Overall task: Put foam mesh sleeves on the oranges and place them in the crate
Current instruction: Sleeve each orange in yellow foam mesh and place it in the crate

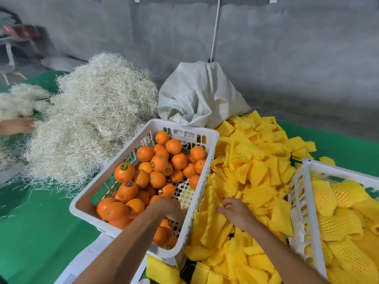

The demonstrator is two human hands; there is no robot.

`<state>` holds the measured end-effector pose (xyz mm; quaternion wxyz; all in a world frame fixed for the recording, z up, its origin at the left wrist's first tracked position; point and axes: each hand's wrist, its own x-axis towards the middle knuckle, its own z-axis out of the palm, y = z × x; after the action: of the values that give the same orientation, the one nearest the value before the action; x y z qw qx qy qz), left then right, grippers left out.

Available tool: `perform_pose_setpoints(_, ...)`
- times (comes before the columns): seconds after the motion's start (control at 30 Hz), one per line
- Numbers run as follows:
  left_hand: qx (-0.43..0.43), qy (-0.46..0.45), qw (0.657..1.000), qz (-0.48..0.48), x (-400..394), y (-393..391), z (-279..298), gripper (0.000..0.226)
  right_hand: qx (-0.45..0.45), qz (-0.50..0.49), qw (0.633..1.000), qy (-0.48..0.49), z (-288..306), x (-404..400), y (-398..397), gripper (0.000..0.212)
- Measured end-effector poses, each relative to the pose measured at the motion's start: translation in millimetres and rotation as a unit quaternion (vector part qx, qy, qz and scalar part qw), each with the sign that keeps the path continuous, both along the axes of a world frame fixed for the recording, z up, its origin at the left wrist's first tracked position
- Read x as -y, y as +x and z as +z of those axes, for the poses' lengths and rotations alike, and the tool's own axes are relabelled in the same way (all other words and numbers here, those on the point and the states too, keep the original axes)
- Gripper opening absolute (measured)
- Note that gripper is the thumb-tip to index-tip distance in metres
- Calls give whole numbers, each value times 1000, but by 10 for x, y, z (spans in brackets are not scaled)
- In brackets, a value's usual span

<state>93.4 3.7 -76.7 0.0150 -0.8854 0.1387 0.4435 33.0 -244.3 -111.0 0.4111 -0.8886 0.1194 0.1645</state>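
A white plastic crate in the middle holds several bare oranges with round stickers. My left hand reaches down into its near right corner, fingers curled over oranges; what it grasps is hidden. A loose heap of yellow foam mesh sleeves lies to the right of that crate. My right hand rests on the heap and pinches a sleeve at its fingertips. At the right edge stands a second white crate filled with oranges wrapped in yellow sleeves.
A big pile of pale straw-like packing fibre lies at the left on the green cover. A grey-white sack stands behind the crate. Another person's hand touches the fibre at far left. White paper lies by the near edge.
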Motion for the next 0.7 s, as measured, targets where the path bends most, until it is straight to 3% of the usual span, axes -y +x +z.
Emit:
perform_pose_setpoints(0.1,-39,100,987,-117,126,-68,28,47,12,-1,1000,3,16,25,-33,36)
perform_pose_setpoints(0.23,-61,144,974,-164,143,-29,-32,23,22,-4,1000,15,79,45,-83,37)
perform_pose_setpoints(0.33,-68,161,964,-198,148,-8,-58,43,25,-6,999,24,113,53,-91,35)
perform_pose_setpoints(0.47,-14,164,968,-188,124,21,-64,41,32,-14,999,40,165,34,-122,40)
perform_pose_setpoints(0.57,16,106,982,-159,37,73,-75,46,38,-15,999,33,179,49,-145,39)
perform_pose_setpoints(0.63,48,-12,998,-46,-14,121,-65,44,43,-18,999,28,182,69,-148,39)
perform_pose_setpoints(0.7,120,-178,974,69,-12,165,-25,40,50,-32,998,32,206,82,-133,40)
